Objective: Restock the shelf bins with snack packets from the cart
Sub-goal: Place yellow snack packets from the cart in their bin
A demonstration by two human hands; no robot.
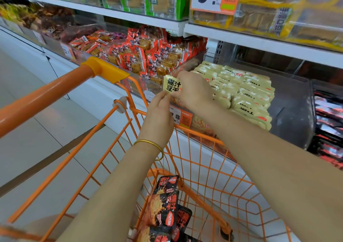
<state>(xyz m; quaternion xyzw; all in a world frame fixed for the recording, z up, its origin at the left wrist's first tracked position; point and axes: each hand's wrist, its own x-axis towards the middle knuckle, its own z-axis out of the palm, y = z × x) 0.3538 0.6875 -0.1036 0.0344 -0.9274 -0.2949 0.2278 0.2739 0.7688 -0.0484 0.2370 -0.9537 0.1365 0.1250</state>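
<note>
While gripped above orange wire cart (55,91): clear rigid shelf bin (289,108) at 3 o'clock of hands, glossy cream rows (246,93) running toward 1 o'clock. Right hand (193,91) nearer, clasping crinkly cream packet (171,86); left hand (159,115) pinching lower corner. Black-red pouches (163,204) at 6 o'clock in cart.
</note>
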